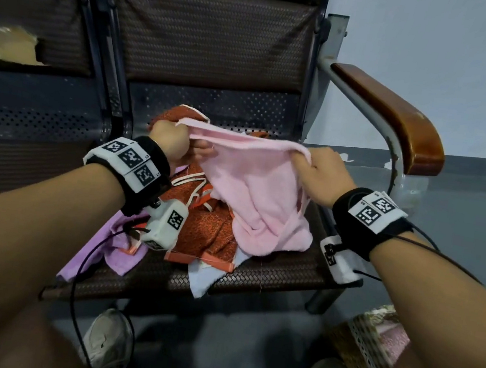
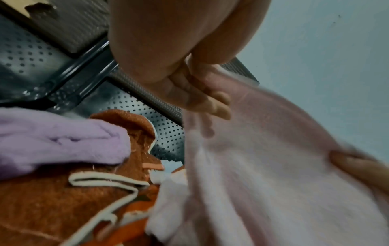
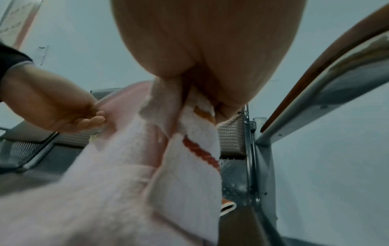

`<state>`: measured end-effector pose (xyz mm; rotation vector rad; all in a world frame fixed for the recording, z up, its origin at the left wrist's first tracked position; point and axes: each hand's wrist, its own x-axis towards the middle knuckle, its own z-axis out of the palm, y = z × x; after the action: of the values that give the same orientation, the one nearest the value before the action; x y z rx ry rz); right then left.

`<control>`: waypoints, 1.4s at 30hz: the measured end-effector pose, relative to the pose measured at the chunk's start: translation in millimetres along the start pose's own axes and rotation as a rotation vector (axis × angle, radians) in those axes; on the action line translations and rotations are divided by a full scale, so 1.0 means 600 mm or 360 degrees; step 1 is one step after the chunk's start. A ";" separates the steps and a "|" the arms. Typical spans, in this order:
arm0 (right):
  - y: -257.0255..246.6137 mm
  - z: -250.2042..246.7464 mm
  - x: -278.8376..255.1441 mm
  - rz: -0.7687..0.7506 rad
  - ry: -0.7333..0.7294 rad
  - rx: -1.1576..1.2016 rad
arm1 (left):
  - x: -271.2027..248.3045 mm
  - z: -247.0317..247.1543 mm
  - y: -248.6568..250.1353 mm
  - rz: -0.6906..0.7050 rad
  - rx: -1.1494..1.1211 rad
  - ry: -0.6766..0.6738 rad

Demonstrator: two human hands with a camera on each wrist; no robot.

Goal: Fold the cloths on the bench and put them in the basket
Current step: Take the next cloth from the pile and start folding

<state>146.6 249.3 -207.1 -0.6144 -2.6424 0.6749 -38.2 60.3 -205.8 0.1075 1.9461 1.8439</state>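
Observation:
A pink cloth [image 1: 251, 182] hangs over the bench seat [image 1: 272, 277], stretched between my two hands. My left hand [image 1: 170, 140] grips its upper left edge. My right hand [image 1: 318, 169] grips the upper right edge, bunched in the fingers. In the left wrist view the left hand [image 2: 202, 99] pinches the pink cloth [image 2: 263, 174]. In the right wrist view the right hand [image 3: 210, 93] holds a gathered fold of the pink cloth [image 3: 126, 183]. Under it lie an orange cloth [image 1: 208, 228], a purple cloth [image 1: 115, 250] and a pale blue cloth [image 1: 204, 277]. A woven basket [image 1: 365, 345] stands on the floor at the lower right.
The bench has a dark woven backrest [image 1: 212, 34] and a wooden armrest [image 1: 399, 115] on a metal tube at the right. A second seat [image 1: 21, 123] adjoins on the left. My shoes [image 1: 106, 342] stand on the grey floor under the seat edge.

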 end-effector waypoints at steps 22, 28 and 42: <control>0.041 -0.023 -0.018 -0.0022 -0.0428 -0.0467 | 0.023 -0.020 -0.003 0.0181 -0.0180 0.0257; 0.045 -0.021 -0.011 0.0000 -0.0118 -0.0352 | 0.023 -0.016 -0.012 0.0028 -0.0138 0.0143; 0.045 -0.024 -0.035 -0.0048 -0.0404 -0.0174 | 0.009 -0.032 -0.025 0.0258 0.0145 -0.0177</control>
<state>179.3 265.7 -213.7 -0.5494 -2.9337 0.6409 -46.3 42.9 -221.9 0.3991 1.9944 1.8063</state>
